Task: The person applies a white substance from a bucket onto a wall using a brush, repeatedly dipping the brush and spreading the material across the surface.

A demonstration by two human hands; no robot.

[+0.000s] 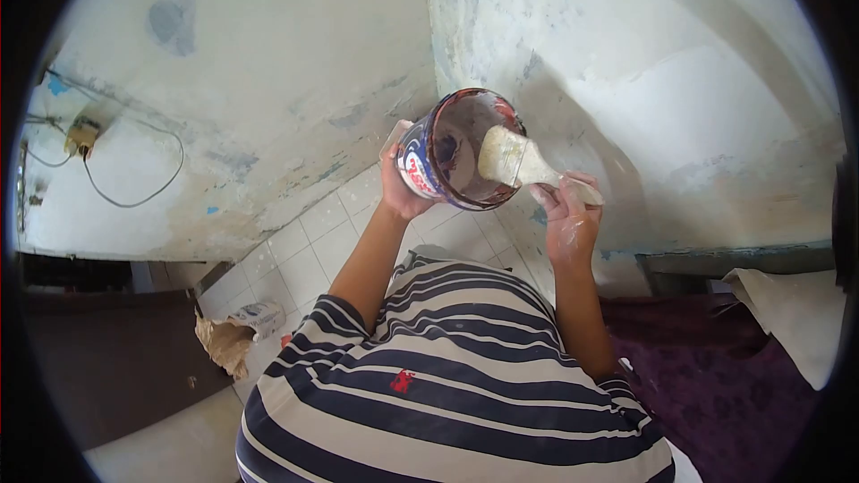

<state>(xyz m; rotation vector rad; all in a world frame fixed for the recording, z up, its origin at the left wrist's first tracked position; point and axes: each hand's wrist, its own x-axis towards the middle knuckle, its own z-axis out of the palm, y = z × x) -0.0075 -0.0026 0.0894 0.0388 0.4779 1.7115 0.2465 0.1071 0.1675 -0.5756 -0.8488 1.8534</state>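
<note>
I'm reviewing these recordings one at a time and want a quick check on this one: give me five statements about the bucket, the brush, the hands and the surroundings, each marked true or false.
1. The left hand holds the bucket. True.
2. The bristles of the brush are at the bucket's open mouth. True.
3. The left hand also holds the brush. False: the right hand holds it by the handle.
4. The bucket stands on the floor. False: it is held up, tilted, above the tiles.
5. A purple cloth lies on the person's right. True.
</note>
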